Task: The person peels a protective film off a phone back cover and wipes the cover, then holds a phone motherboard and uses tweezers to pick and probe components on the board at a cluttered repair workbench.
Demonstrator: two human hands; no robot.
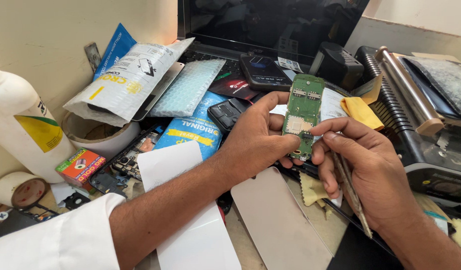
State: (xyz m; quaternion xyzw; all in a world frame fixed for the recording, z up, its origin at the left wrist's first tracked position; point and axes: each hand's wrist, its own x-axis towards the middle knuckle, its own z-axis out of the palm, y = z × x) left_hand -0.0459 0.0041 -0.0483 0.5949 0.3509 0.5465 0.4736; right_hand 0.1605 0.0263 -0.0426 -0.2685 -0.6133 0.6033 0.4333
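A laptop [270, 22] sits dark beyond the fingers, a white bottle [20, 125] stands far off past the left wrist. Left hand [258, 137] holds the green board [303, 115] upright, thumb pressed on its lower edge, fingers curled behind it. Right hand [363, 160] is right alongside, fingertips bunched together and pinching the tweezers [348, 185], whose shafts run back under the palm; the tip meets a small dark part low on the board. A yellow cloth [360, 112] lies just above the right knuckles.
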